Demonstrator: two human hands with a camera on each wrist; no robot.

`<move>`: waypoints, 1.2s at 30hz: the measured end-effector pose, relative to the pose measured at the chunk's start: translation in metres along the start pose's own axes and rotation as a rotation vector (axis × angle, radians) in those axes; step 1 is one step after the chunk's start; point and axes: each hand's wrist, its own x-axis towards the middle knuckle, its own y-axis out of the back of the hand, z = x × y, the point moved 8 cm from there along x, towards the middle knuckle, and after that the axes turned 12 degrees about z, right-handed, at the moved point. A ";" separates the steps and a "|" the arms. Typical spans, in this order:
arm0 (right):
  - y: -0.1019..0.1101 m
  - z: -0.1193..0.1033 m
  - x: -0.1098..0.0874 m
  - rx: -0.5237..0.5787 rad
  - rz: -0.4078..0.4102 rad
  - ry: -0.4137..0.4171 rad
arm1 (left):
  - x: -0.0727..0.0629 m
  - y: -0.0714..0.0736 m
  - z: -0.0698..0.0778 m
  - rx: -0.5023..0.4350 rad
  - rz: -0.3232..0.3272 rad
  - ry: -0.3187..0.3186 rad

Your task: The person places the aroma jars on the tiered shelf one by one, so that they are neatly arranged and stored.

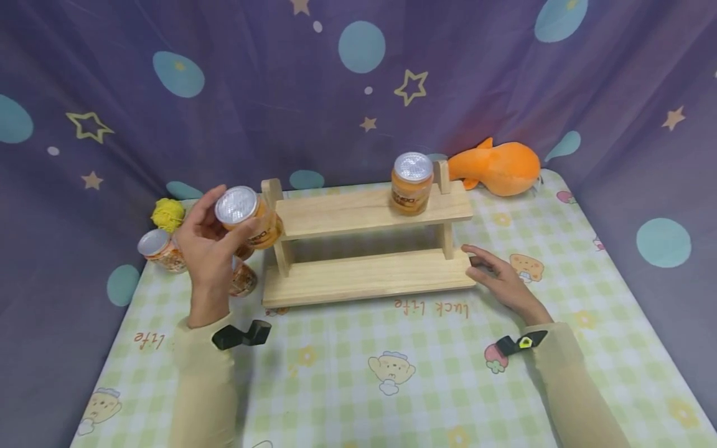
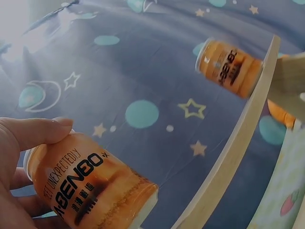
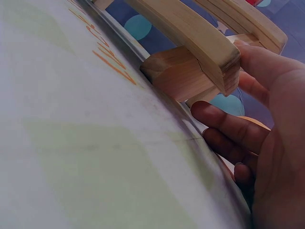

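My left hand [image 1: 210, 242] grips an orange can [image 1: 260, 230] with a silvery lid, its thumb and fingers round the sides, at the left end of the upper shelf. In the left wrist view the can's printed label faces the camera and its base is close to the board. A matching can [image 1: 411, 186] stands at the right of the upper shelf of a two-tier wooden rack [image 1: 364, 274]. My right hand [image 1: 504, 280] is at the right end of the lower shelf; in the right wrist view its thumb [image 3: 257, 59] touches the board's end, fingers loosely bent below.
Two more cans, one with a white lid [image 1: 159, 246] and one partly hidden [image 1: 243, 280], are left of the rack, by a yellow yarn ball [image 1: 168, 214]. An orange plush toy [image 1: 504, 168] lies behind right. A checked cloth [image 1: 336, 398] covers the table; a purple curtain hangs behind.
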 end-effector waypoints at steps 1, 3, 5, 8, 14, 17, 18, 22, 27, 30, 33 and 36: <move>0.000 0.001 0.000 -0.003 0.001 -0.004 | -0.001 -0.004 -0.001 0.011 -0.006 0.005; 0.001 0.001 0.001 -0.008 0.002 -0.006 | -0.002 -0.013 -0.004 0.019 -0.022 0.007; 0.001 0.001 0.001 -0.008 0.000 -0.012 | -0.004 -0.023 -0.006 0.013 -0.040 0.001; 0.001 0.002 0.001 -0.011 0.003 -0.007 | -0.007 -0.039 -0.011 -0.004 -0.074 -0.006; 0.001 0.000 0.001 -0.007 0.000 -0.014 | -0.012 -0.066 -0.023 0.036 -0.125 0.015; 0.002 0.000 0.000 -0.008 0.001 -0.021 | -0.014 -0.078 -0.028 0.046 -0.155 0.020; 0.002 0.000 0.000 -0.010 0.002 -0.018 | -0.015 -0.081 -0.029 0.045 -0.162 0.022; 0.001 0.002 0.001 -0.010 0.002 -0.021 | -0.018 -0.092 -0.033 0.056 -0.177 0.024; 0.002 0.002 0.001 -0.003 -0.001 -0.017 | -0.020 -0.104 -0.035 0.091 -0.198 0.032; 0.002 0.001 0.001 0.003 -0.002 -0.015 | -0.022 -0.112 -0.038 0.114 -0.219 0.047; 0.002 0.000 0.001 0.013 -0.003 -0.018 | -0.024 -0.120 -0.041 0.133 -0.240 0.057; 0.002 0.000 0.000 0.015 -0.006 -0.018 | -0.025 -0.127 -0.044 0.147 -0.256 0.056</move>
